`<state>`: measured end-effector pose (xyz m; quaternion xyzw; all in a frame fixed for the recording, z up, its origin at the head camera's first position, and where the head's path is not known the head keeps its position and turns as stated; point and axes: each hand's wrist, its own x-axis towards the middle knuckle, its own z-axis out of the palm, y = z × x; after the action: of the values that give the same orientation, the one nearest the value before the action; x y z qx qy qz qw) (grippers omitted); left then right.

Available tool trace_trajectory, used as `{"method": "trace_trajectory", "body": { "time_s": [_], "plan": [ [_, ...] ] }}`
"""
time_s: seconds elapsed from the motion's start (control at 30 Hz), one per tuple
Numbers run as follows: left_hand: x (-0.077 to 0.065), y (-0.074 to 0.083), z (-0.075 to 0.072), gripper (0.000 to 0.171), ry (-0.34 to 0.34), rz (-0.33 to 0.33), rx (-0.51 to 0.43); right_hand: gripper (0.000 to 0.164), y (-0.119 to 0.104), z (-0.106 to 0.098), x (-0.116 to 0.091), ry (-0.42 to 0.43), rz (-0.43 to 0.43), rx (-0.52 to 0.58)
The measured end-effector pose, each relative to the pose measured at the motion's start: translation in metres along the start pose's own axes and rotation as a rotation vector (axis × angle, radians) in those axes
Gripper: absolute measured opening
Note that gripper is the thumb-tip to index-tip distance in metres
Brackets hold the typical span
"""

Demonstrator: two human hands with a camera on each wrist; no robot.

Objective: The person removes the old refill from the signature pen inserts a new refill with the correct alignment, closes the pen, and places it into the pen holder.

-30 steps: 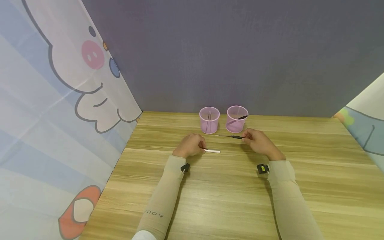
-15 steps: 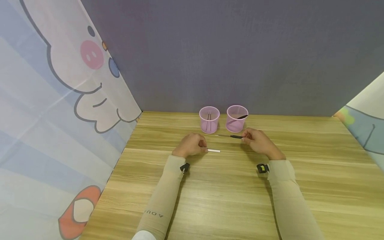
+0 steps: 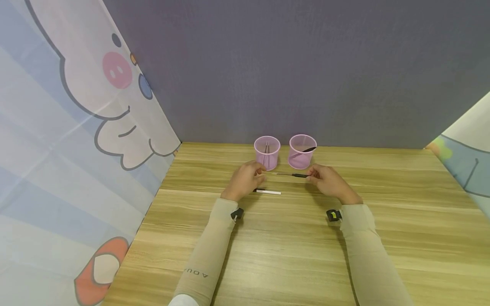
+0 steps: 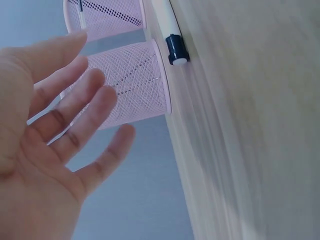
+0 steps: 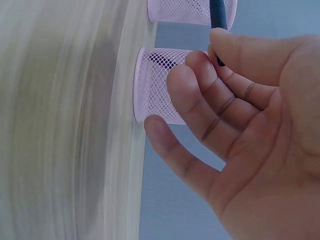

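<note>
In the head view a white marker (image 3: 269, 192) with a black end (image 4: 176, 49) lies on the wooden table just under my left hand (image 3: 245, 182). That hand is raised off the marker, fingers spread and holding nothing, by the left pink cup. My right hand (image 3: 328, 185) pinches the black handle (image 5: 218, 17) of a slim tool (image 3: 300, 175) between thumb and fingers. Its thin shaft points left, and the pale tip is close to my left fingertips. What kind of tool it is I cannot tell.
Two pink mesh cups stand side by side at the back. The left cup (image 3: 267, 160) holds thin dark sticks; the right cup (image 3: 300, 160) holds a black slender object (image 3: 309, 149). A grey wall (image 3: 245, 72) rises behind the table (image 3: 291, 255).
My left hand has let go of the marker and risen away toward the left cup, fingers opening. My right hand has shifted slightly left with the slim tool.
</note>
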<state>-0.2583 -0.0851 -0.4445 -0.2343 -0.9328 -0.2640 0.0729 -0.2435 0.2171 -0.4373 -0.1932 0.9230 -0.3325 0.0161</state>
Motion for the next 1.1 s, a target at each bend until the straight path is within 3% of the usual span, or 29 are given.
{"method": "trace_trajectory", "body": {
  "time_s": [0.77,1.1],
  "plan": [
    [0.003,0.016,0.013,0.019,0.056,0.146,0.136,0.006,-0.008,0.007,0.003,0.015,-0.052,-0.002],
    [0.003,0.015,0.016,0.012,0.048,0.152,0.137,0.005,-0.010,0.008,0.004,-0.010,-0.042,0.007]
  ]
}}
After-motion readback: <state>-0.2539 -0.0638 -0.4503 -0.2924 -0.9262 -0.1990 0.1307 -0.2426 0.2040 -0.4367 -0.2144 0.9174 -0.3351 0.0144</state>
